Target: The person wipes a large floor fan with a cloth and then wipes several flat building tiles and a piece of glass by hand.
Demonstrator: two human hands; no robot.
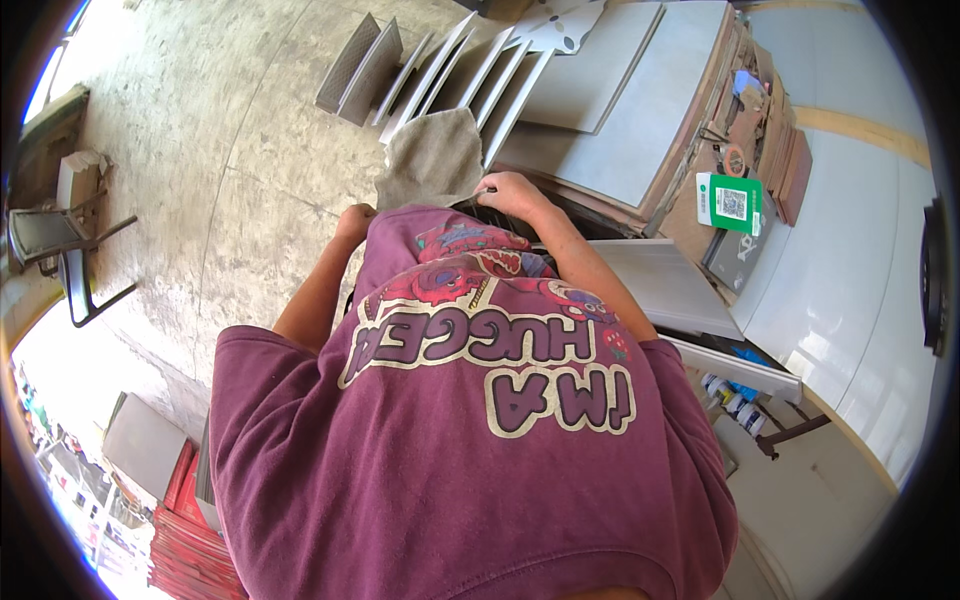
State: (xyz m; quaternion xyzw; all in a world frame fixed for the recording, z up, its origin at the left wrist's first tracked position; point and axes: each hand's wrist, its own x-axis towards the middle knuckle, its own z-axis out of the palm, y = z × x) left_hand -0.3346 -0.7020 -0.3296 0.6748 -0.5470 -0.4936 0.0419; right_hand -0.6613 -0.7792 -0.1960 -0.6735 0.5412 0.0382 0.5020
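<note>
A grey-brown cloth (430,160) hangs spread in front of me, just past the hem of my purple shirt. With curled fingers, my right hand (515,195) pinches its near right corner. My left hand (355,222) is closed at the near left corner; its fingertips are mostly hidden. Right beyond the cloth stands a row of upright tile panels (470,75), leaning in a rack, and the cloth overlaps the nearest ones.
Large flat panels (640,110) lie stacked at the right, with a green and white code card (735,204) beside them. A chair (60,235) stands at far left on the concrete floor (250,150). Red stacked sheets (190,540) and a leaning grey panel (145,445) are at lower left.
</note>
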